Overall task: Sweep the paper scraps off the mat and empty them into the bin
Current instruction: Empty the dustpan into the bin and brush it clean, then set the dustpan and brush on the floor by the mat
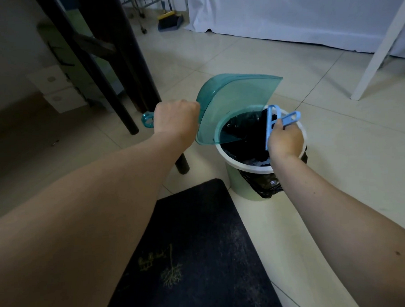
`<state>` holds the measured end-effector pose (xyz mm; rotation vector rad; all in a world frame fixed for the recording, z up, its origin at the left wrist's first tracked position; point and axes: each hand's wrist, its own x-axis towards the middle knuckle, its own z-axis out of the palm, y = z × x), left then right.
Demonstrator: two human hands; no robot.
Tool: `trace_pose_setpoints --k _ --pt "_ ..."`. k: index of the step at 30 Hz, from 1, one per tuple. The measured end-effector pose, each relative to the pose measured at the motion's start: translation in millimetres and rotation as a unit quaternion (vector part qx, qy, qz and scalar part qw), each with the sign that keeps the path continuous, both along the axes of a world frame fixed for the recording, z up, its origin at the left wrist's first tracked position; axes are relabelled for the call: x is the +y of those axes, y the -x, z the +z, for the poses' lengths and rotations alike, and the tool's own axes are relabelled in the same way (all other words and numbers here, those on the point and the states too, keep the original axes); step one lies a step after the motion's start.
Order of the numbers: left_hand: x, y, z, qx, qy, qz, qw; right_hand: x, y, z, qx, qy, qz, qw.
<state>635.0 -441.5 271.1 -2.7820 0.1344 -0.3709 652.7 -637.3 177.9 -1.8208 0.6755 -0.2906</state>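
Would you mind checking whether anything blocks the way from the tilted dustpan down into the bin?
Nothing visible does: the translucent teal dustpan tilts over the white bin's open, black-lined mouth. The right hand holds a light-blue brush at the right rim.

Pale tiled floor (274, 62), white sheet (295, 10)

Dark furniture legs (112, 71) stand on the pale tiled floor (337, 146) at the left, with white boxes (57, 88) stacked behind them. A white sheet (295, 14) hangs along the far wall, a second dustpan set (170, 21) (blue and yellow) beside it, and a white post (381, 43) slants at the right.
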Motion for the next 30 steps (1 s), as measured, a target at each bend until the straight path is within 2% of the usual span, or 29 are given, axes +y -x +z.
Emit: trace_pose_setpoints --k 4,6,8,10,12,15,16,18,21,26,28,30 --pt "0 0 -2 0.035 0.103 0.066 0.992 0 -3 -2 -0.004 -0.017 0.022 1.000" --pt "0 0 -1 0.059 0.122 0.083 0.987 1 -2 -2 -0.006 -0.007 0.026 1.000" --pt "0 1 0 0.085 0.150 0.106 0.979 1 -1 -1 -0.009 0.007 -0.006 1.000" --pt "1 1 -2 0.111 0.220 0.136 0.959 0 0 -1 -0.020 0.007 -0.035 0.999" --pt "4 1 -4 0.138 0.323 0.167 0.922 1 0 -1 -0.033 -0.013 -0.053 0.998" --pt "8 3 -9 0.167 0.501 0.198 0.825 3 1 -3 -0.057 -0.058 -0.100 0.992" --pt "9 5 -10 0.173 0.538 0.206 0.799 3 1 -2 -0.065 -0.054 -0.113 0.990" --pt "10 13 -12 0.185 0.573 0.221 0.768 4 3 6 -0.085 -0.031 -0.120 0.989" --pt "16 28 -15 0.194 0.595 0.238 0.743 14 12 24 -0.111 0.044 -0.082 0.989" --pt "35 63 -8 0.197 0.603 0.255 0.730 51 34 58 -0.182 0.149 0.058 0.970" --pt "47 78 -2 0.193 0.610 0.258 0.724 70 45 69 -0.176 0.204 0.122 0.955" --pt "59 95 4 0.189 0.617 0.263 0.717 91 57 77 -0.172 0.280 0.203 0.923"
